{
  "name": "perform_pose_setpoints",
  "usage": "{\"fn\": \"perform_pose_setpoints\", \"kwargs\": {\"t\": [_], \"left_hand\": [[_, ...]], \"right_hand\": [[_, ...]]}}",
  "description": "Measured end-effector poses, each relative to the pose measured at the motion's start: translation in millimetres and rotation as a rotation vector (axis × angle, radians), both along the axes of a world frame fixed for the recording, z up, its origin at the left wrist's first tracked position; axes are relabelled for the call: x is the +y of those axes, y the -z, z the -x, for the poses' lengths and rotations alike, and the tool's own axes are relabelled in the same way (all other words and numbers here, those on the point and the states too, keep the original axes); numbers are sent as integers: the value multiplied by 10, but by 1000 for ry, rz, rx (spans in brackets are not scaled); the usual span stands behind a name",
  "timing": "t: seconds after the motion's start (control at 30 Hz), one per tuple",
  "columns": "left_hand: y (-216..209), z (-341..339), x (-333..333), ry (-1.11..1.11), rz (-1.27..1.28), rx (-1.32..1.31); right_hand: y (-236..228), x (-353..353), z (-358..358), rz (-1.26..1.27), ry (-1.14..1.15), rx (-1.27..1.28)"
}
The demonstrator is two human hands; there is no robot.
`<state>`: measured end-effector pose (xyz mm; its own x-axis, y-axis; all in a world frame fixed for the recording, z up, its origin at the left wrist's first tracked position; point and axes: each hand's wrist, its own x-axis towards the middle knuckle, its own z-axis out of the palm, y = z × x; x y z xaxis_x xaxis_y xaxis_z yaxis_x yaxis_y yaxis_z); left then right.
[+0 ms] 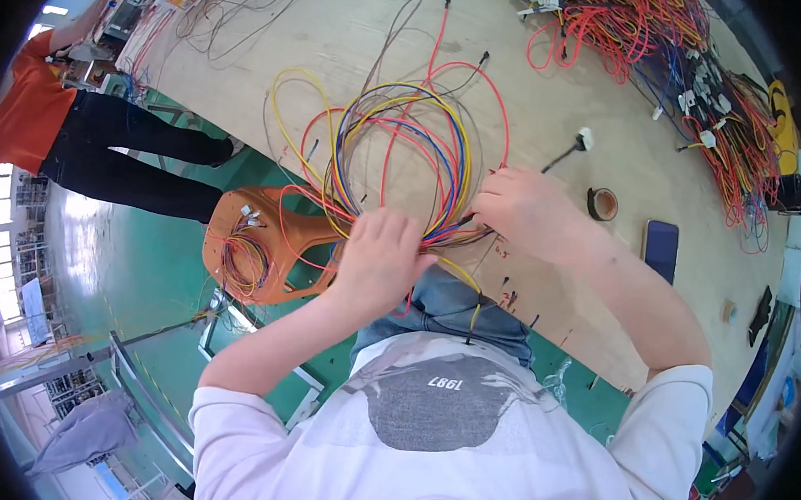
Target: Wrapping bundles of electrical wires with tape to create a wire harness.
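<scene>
A coiled wire harness of red, yellow, blue and brown wires lies at the near edge of the wooden table, its loops spreading away from me. My left hand is closed round the near left part of the coil. On its near right side, my right hand has its fingers bent and pressed together on the wires. A dark lead with a white connector reaches out beyond my right hand. Loose red ends with black tips stick out past the far side. Both palms face down, so the wires under the fingers are partly hidden.
A tape roll and a phone lie right of my hand on the table. Many bundled harnesses cover the far right. An orange stool holds another small coil. Another person stands at the left.
</scene>
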<state>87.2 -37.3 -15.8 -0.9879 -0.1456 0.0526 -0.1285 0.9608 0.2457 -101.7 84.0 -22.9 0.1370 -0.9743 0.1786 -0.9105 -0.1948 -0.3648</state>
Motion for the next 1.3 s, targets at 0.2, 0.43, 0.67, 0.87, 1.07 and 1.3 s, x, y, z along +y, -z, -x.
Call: {"fn": "perform_pose_setpoints", "kwargs": {"t": [0.2, 0.43, 0.67, 0.87, 1.07, 1.3], "left_hand": [[194, 48, 97, -70, -72, 9], [62, -48, 90, 0, 42, 54], [-121, -63, -18, -90, -361, -128], [-324, -312, -249, -106, -235, -5], [-269, -272, -217, 57, -50, 132], [-347, -294, -220, 52, -199, 136]], "right_hand": [[47, -172, -183, -12, 54, -1], [-116, -95, -248, -174, 79, -17], [-423, -186, -612, -134, -15, -91], [-818, -264, -697, -7, -83, 187], [-876, -229, -722, -14, -47, 215], [-786, -256, -675, 20, -78, 36]]}}
